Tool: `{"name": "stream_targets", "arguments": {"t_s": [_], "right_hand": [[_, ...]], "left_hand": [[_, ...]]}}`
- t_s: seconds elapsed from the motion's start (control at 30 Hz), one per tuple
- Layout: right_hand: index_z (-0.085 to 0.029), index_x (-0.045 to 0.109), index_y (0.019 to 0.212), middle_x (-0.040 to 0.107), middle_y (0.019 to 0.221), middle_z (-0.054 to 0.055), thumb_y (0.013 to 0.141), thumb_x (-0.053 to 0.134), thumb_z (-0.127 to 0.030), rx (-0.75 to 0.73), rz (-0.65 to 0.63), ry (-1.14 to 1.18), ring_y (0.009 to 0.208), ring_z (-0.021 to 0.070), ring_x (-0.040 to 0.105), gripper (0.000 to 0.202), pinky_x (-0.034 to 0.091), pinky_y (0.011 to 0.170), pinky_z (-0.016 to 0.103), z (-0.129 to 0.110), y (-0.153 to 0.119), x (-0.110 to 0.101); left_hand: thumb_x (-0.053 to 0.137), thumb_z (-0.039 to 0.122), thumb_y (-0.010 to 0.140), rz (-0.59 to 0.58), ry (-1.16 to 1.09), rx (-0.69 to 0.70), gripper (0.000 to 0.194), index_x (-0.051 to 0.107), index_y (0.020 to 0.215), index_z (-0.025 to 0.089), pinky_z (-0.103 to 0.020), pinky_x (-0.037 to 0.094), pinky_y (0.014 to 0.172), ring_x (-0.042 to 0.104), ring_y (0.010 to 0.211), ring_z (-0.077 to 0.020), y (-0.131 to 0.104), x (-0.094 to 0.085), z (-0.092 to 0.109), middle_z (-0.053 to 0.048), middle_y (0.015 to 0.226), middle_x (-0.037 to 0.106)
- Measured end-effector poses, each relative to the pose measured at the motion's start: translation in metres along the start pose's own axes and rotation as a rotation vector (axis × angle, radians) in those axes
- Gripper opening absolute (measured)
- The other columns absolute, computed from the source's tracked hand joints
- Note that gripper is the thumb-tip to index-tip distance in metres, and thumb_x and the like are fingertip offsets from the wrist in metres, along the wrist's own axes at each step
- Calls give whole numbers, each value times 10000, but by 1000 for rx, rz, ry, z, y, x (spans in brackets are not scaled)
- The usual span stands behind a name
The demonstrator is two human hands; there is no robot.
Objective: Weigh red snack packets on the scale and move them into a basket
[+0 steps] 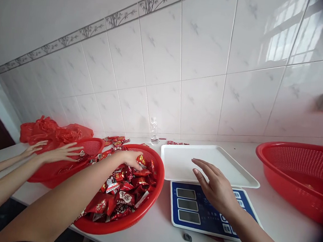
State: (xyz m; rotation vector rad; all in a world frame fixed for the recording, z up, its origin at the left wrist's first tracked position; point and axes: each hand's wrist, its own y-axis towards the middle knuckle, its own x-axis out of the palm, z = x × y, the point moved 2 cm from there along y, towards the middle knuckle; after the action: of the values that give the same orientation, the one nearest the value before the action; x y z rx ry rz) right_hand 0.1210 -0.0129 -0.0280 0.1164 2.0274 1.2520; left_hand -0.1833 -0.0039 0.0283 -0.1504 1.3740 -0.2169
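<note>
My left hand point(132, 159) reaches into a round red plastic basket point(157, 192) heaped with red-wrapped candies point(125, 197). Its fingers curl around a red and gold wrapped candy point(141, 160) near the far rim; the fingertips are partly hidden among the packets. Over a digital scale point(188, 205), my right hand point(215, 184) is held with its fingers stretched out and the thumb apart, and nothing is in it. Just beyond its fingertips lies the scale's white tray point(203, 156), bare on top. The scale's blue panel has three display windows and is partly covered by my right forearm.
On the left, another person's hands point(62, 153) are over a second red basket point(94, 146). Red plastic bags point(59, 131) lie behind. A clear bottle point(154, 131) and loose candies point(115, 140) are near the tiled wall. A large red basket point(291, 183) stands right; a small dark object point(187, 237) lies in front.
</note>
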Motion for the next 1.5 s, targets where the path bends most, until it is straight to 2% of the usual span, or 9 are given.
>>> {"name": "stream_targets", "arguments": {"t_s": [0.1,0.23,0.37,0.6,0.77,0.9,1.13,1.3,1.5], "right_hand": [[-219,556,1112,644,1081,74,903,363,-393,26,-11,35,988,211,597,333,513,795,371,-1,-1,1],[-213,558,1114,642,1082,71,903,365,-393,52,-43,63,989,208,597,338,520,788,366,-2,-2,1],[-212,562,1108,644,1076,70,903,366,-391,63,-43,86,979,203,604,335,525,780,352,-2,-2,1],[-216,567,1097,653,1055,70,903,359,-405,75,-34,103,962,204,610,342,524,773,351,-1,-1,-2],[-211,574,1088,655,1053,76,902,355,-408,83,-39,111,969,208,608,348,521,780,353,-1,-1,-2],[-220,571,1093,655,1049,77,902,347,-412,103,-42,118,963,213,612,352,523,771,352,1,0,-3],[-230,569,1095,655,1055,62,906,349,-396,93,-67,116,980,209,603,334,512,796,349,3,2,-2],[-227,576,1084,659,1038,65,905,357,-387,99,-58,124,970,213,607,325,513,786,351,2,0,-2],[-233,574,1089,658,1039,63,907,354,-388,99,-54,143,978,216,603,325,509,792,361,4,2,-1]], "left_hand": [[744,432,497,-114,55,-95,851,466,1264,193,-324,444,829,542,1070,-315,-14,-2,5,-123,1267,527],[673,285,596,-223,-23,-120,593,542,1172,228,-253,458,543,636,613,-190,-24,11,13,-63,1019,650],[635,137,591,-87,29,-73,329,643,915,194,-210,412,522,602,607,-154,-22,9,12,-12,796,654],[550,73,599,41,-98,-90,142,598,696,164,-197,425,564,584,626,-129,-26,-39,5,28,626,621],[574,171,705,262,-397,25,170,587,873,152,-230,470,677,598,793,-139,-24,-57,41,-39,926,621],[539,241,790,213,-654,140,389,471,1171,208,-267,480,752,564,978,-157,-11,-41,70,-102,1263,468],[724,306,586,-284,18,135,599,543,1154,238,-293,452,764,601,908,-236,-16,4,58,-32,1001,662],[559,168,698,-130,131,84,541,501,1225,277,-283,450,732,609,884,-229,-27,11,51,-39,1056,652],[545,127,683,81,106,69,532,520,1196,266,-254,411,847,549,1017,-206,-24,-22,41,-17,1188,583]]}}
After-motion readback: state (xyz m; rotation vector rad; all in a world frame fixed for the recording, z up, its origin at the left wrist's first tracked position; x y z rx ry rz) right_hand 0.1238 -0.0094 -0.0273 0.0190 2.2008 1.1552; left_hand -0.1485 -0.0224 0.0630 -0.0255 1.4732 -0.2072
